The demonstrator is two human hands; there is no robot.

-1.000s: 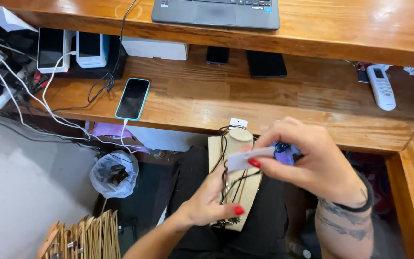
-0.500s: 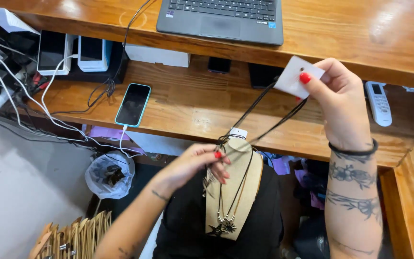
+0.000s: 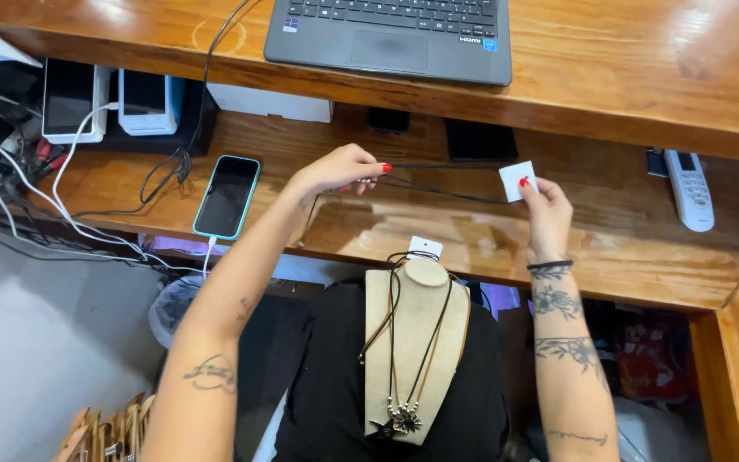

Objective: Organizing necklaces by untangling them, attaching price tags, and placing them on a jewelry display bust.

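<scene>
Glossy wooden desk [image 3: 643,51], perhaps grey floor [image 3: 36,342].

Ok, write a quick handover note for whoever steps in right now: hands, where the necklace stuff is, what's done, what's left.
Left hand: pinching one end of a black cord above the lower shelf.
Right hand: pinching the small white card at the cord's other end; the cord is stretched between the hands.
Display bust: on the lap, already wearing several dark cord necklaces with pendants.
Done: those necklaces hang on the bust.
Left: the stretched cord is not on the bust yet.

Bright even light, glare on varnished wood [image 3: 643,51], sharp
</scene>
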